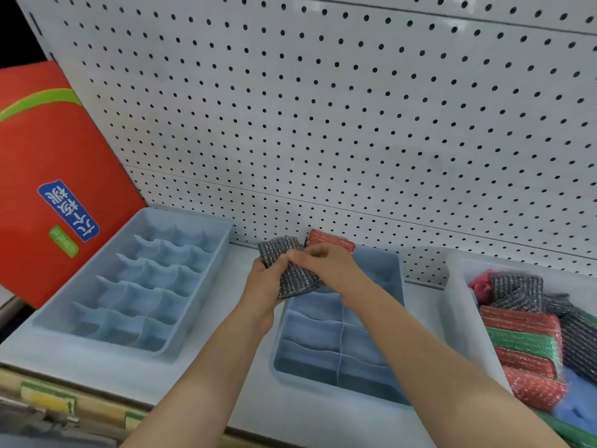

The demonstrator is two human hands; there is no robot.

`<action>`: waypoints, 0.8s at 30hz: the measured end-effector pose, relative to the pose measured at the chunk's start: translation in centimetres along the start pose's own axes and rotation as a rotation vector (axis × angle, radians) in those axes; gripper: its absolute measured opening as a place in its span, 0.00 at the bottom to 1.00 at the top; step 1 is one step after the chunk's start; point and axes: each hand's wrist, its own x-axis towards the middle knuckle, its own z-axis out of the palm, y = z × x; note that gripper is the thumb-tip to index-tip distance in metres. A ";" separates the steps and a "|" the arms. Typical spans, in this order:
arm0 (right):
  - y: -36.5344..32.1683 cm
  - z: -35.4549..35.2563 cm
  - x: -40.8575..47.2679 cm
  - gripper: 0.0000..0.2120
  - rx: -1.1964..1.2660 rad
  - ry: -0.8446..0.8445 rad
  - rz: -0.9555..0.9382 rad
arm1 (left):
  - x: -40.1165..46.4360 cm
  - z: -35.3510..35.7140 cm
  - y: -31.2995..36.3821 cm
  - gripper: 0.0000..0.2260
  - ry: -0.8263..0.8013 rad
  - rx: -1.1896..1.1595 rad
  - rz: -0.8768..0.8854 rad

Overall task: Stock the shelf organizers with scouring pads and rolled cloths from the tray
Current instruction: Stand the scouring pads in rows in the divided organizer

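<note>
Together, both hands' fingers (310, 253) gripping grey scouring pad (290, 273), above blue organizer (336, 360)

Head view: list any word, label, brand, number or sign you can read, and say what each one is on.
Blue label on the red box: white Chinese characters, turned sideways; I cannot read them reliably.
Green tag below it on the same box: print too small to read.
Yellow and green price strips on the shelf edge: blurred, unreadable.
Organizers, tray, pads: no text visible.
</note>
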 end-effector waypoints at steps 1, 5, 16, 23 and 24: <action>0.2 -0.1 -0.1 0.17 0.041 -0.048 0.035 | -0.1 0.2 0.0 0.17 -0.007 0.014 0.005; 1.2 -1.4 0.3 0.11 0.358 -0.022 0.123 | 0.1 0.5 -0.1 0.14 -0.036 -0.003 0.014; 4.0 -2.8 1.3 0.10 -0.764 0.370 -0.282 | 1.2 -2.3 -1.1 0.12 0.162 -0.067 0.061; 2.2 -3.2 1.5 0.10 -0.963 0.312 -0.256 | 1.1 -3.2 -1.0 0.13 0.152 -0.072 0.053; 1.8 -3.3 1.5 0.10 -0.997 0.308 -0.248 | 1.0 -3.3 -1.0 0.13 0.160 -0.074 0.050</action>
